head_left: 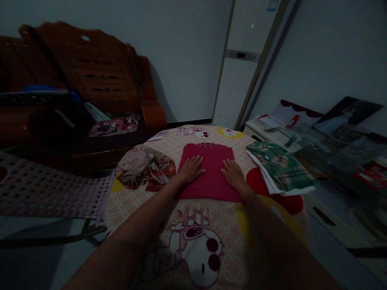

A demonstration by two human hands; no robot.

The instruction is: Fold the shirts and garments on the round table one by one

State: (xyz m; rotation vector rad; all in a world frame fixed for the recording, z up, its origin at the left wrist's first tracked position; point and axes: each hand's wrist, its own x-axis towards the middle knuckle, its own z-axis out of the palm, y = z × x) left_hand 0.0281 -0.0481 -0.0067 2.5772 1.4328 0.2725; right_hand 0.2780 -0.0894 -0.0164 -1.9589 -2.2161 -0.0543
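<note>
A dark pink garment (211,183), folded into a flat rectangle, lies on a round table covered with a patterned cloth (229,225). A strip of openwork shows at its far edge. My left hand (191,169) rests flat on its left side, fingers spread. On the right side my right hand (234,173) lies flat too, with the fingers apart. Neither hand grips the fabric. Left of the garment sits a crumpled heap of floral cloth (148,167). A green plaid garment (278,165) lies folded over white fabric at the table's right.
A woven-seat chair (57,193) stands close on the left, before a carved wooden sofa (99,80) with cloth on it. On the right is a white cabinet (320,217) with a glass top. A tall white unit (238,76) stands behind the table.
</note>
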